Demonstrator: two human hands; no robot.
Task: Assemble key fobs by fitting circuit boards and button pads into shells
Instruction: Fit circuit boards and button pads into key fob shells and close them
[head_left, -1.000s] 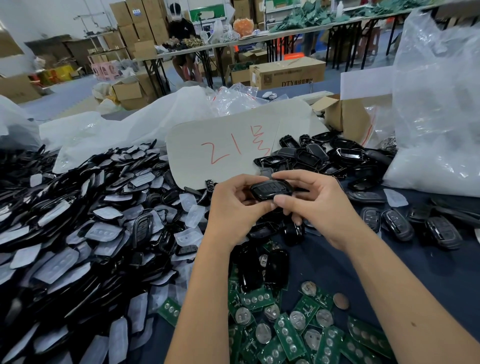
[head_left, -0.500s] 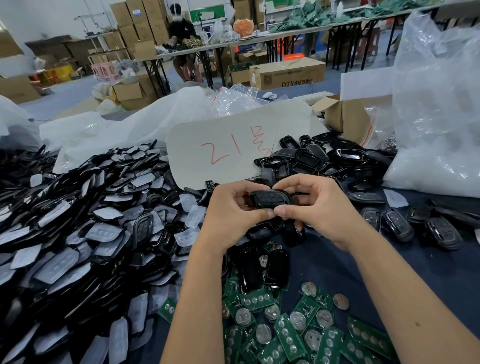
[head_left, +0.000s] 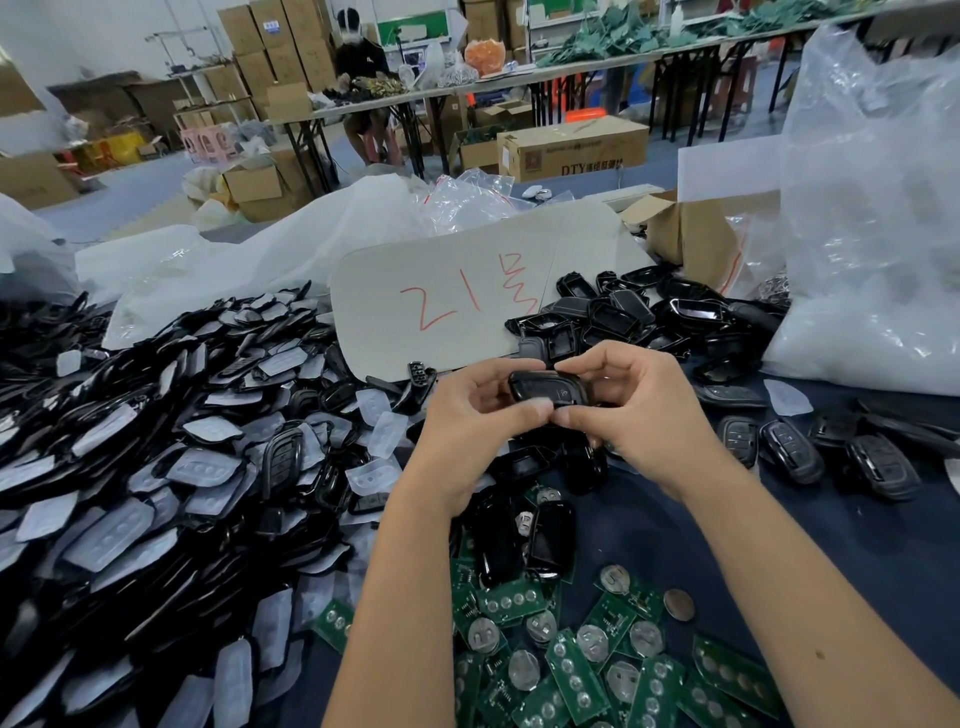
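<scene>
A black key fob (head_left: 545, 389) is held above the table between both hands. My left hand (head_left: 467, 421) grips its left end, thumb pressed along the near edge. My right hand (head_left: 634, 410) curls round its right end, thumb meeting the left thumb. Green circuit boards (head_left: 571, 670) with round battery holders lie in a heap below my forearms. Glossy black shells (head_left: 550, 540) lie just above that heap. A large pile of black shells with translucent button pads (head_left: 156, 467) fills the left side. Empty black shells (head_left: 623, 317) are piled behind my hands.
Finished fobs (head_left: 789, 449) lie in a row on the dark cloth at right. A card with red writing (head_left: 452, 306) leans behind the hands. A big clear plastic bag (head_left: 872, 208) stands at far right, a cardboard box (head_left: 691, 234) beside it. A person sits at distant tables.
Both hands have drawn slightly closer together on the fob and tilted it, the thumbs now meeting at its near edge. Nothing else has moved.
</scene>
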